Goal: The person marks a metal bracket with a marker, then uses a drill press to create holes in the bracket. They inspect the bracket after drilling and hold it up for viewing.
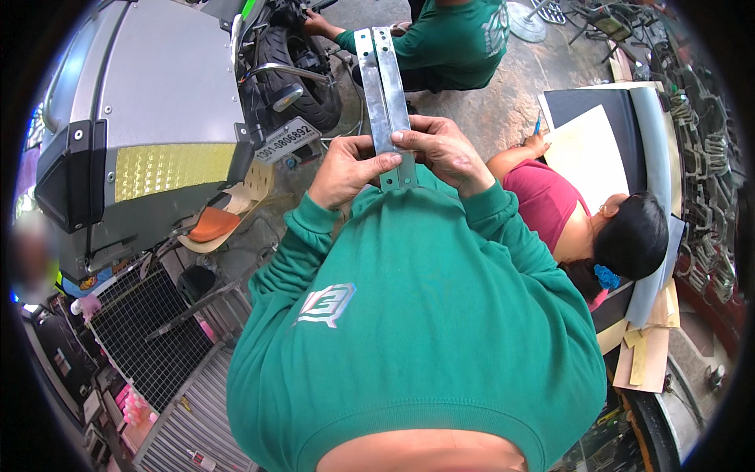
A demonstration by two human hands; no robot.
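Observation:
Two long flat metal strips (385, 94) with drilled holes near their ends are held side by side, pointing away from my chest. A thin gap runs between them. My left hand (344, 167) pinches their left edge near the lower end, with its thumb on the metal. On the other side my right hand (447, 149) grips the right edge, thumb pressed on the top face. The fingers beneath the strips are partly hidden. Both forearms are in green sleeves.
A large grey metal box (169, 71) stands at the left, by a motorcycle wheel (303, 82). Beyond, a person in green (460, 43) crouches near the motorcycle. At the right, a person in maroon (543, 193) leans over paper (590, 149) with a blue pen. A metal bench (197, 417) lies lower left.

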